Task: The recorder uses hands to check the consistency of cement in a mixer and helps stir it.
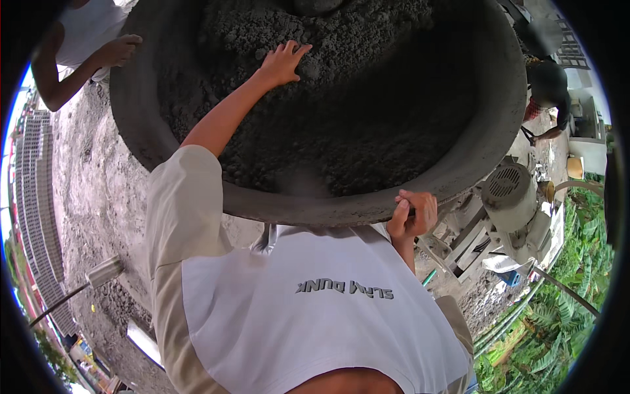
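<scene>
A wide, round grey pan [469, 167], like a mixer drum, stands in front of me, its rim close to my chest. Loose, crumbly dark grey mix [361, 39] lies inside, heaped at the far side, while much of the interior is in deep shadow. My left hand [279, 64] reaches far over the pan with its fingers spread above the heap; whether the fingertips touch the mix I cannot tell. Over the near right part of the rim curl the fingers of my right hand [415, 213], closed on that edge.
Another person's hand [119, 51] is beside the rim at far left. A second person [550, 92] bends down at far right. A grey motor [508, 197] sits right of the pan near metal framing. Stacked blocks [39, 210] line the left, and green plants [558, 328] grow at lower right.
</scene>
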The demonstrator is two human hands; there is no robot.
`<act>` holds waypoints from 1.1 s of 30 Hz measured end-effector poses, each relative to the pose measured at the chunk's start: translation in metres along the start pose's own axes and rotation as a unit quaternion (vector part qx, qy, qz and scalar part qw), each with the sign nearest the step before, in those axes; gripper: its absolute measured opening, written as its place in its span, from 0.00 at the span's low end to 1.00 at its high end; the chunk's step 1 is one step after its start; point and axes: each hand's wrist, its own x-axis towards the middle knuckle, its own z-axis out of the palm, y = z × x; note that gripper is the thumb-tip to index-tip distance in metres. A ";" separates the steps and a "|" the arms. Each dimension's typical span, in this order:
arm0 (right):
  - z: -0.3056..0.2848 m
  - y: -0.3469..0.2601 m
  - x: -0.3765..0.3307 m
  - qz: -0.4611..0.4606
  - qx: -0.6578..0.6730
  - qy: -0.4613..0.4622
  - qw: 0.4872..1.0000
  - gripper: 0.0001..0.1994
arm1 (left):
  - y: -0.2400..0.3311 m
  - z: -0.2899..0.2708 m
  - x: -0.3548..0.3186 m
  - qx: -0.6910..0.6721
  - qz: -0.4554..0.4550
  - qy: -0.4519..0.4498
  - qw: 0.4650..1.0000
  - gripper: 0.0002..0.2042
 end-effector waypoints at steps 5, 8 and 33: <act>0.002 0.002 -0.004 0.003 -0.026 0.005 1.000 0.05 | 0.019 0.030 0.025 0.062 0.040 -0.084 0.994 0.38; 0.005 0.004 -0.005 0.000 -0.023 0.037 0.999 0.05 | 0.024 0.031 0.031 0.083 0.053 -0.080 0.992 0.37; -0.009 0.005 0.013 -0.022 -0.022 0.066 0.997 0.06 | 0.103 0.010 0.027 -0.345 -0.059 -0.109 0.930 0.38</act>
